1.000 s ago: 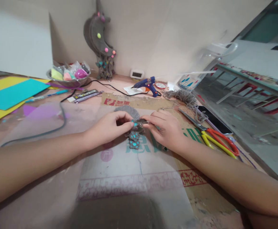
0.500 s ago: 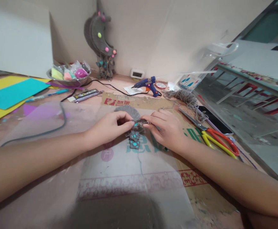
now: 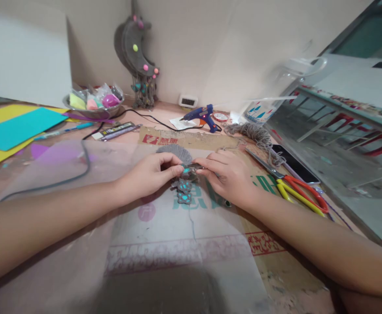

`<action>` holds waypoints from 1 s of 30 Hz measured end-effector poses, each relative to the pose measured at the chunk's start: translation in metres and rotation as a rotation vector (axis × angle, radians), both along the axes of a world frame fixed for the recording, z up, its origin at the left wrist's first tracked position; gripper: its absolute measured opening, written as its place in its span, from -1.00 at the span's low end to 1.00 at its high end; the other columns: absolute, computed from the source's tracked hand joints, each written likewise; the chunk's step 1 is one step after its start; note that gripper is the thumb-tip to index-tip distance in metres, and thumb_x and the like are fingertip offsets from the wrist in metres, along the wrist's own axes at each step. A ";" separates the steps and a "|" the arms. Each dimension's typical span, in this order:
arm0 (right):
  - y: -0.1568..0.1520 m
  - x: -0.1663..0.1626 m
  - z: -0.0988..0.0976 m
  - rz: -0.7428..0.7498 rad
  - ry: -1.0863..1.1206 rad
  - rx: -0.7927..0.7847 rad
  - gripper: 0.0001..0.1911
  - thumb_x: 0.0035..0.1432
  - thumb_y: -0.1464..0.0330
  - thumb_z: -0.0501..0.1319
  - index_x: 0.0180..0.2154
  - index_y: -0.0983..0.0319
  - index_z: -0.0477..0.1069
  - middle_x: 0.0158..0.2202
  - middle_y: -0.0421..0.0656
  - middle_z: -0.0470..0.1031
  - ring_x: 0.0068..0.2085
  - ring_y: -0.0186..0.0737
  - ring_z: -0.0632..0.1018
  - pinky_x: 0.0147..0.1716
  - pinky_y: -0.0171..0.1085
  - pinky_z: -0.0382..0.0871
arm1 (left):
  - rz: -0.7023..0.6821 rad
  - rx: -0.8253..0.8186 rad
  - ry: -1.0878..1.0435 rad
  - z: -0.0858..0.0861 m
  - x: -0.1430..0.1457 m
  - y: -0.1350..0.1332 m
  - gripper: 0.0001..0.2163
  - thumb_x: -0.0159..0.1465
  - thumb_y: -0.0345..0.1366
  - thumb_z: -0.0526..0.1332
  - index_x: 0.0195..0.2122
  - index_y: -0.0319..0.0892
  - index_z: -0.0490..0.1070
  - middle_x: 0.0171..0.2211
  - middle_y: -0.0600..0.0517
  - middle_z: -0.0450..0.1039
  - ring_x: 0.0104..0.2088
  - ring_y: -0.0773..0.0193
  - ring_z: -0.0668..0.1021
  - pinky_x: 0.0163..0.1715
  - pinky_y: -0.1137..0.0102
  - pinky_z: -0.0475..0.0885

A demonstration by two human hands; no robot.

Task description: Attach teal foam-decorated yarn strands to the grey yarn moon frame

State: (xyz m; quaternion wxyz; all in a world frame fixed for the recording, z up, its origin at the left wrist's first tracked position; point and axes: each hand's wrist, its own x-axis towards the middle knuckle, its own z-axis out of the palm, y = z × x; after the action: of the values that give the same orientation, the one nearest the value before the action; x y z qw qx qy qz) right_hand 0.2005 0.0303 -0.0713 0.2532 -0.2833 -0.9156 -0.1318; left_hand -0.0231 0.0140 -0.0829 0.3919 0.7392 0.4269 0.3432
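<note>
At the middle of the table, my left hand [image 3: 160,172] pinches the edge of a small grey piece with a turquoise patch [image 3: 186,170] between thumb and forefinger. My right hand [image 3: 225,174] closes its fingertips on a thin dark grey item [image 3: 195,166] that meets the same piece; its kind cannot be made out. Just below the hands lie grey yarn-edged ornaments with turquoise centres [image 3: 184,192], on a translucent sheet [image 3: 164,257]. Behind my left fingers, a grey yarn-wrapped rounded form [image 3: 176,152] is partly hidden. A thin bluish thread [image 3: 191,222] trails toward me from the ornaments.
A blue glue gun [image 3: 199,115] stands at the back, with its black cord running left. Scissors [image 3: 295,192], a phone [image 3: 295,164] and grey yarn [image 3: 252,135] lie right, near a clear jug [image 3: 266,102]. A bowl of clay packets [image 3: 94,107] and coloured sheets [image 3: 20,126] occupy the left.
Both hands keep nearly the same place and grip. The turquoise patch between the fingertips shows a little more, and the view has shifted very slightly.
</note>
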 end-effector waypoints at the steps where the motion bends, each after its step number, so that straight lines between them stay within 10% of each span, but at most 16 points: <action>1: 0.000 0.000 0.000 0.001 -0.001 -0.002 -0.75 0.30 0.33 0.11 -0.15 0.28 0.51 -0.39 -0.12 0.53 -0.37 -0.22 0.42 -0.38 -0.24 0.19 | 0.000 -0.004 -0.001 0.000 0.000 0.000 -0.82 0.28 -0.21 0.14 -0.35 -0.19 0.43 -0.39 0.07 0.49 -0.38 0.33 0.48 -0.33 0.43 0.37; 30: -0.001 0.000 -0.001 -0.008 0.019 -0.015 -0.74 0.30 0.30 0.10 -0.14 0.28 0.51 -0.37 -0.11 0.53 -0.36 -0.21 0.42 -0.36 -0.23 0.19 | -0.015 -0.034 -0.012 0.000 0.000 0.001 -0.80 0.27 -0.18 0.15 -0.37 -0.20 0.41 -0.42 0.06 0.47 -0.40 0.34 0.46 -0.37 0.43 0.35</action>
State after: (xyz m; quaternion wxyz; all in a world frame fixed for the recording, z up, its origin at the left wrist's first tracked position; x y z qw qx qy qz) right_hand 0.2002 0.0295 -0.0727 0.2593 -0.2903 -0.9129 -0.1231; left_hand -0.0236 0.0148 -0.0824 0.4096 0.7335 0.4248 0.3372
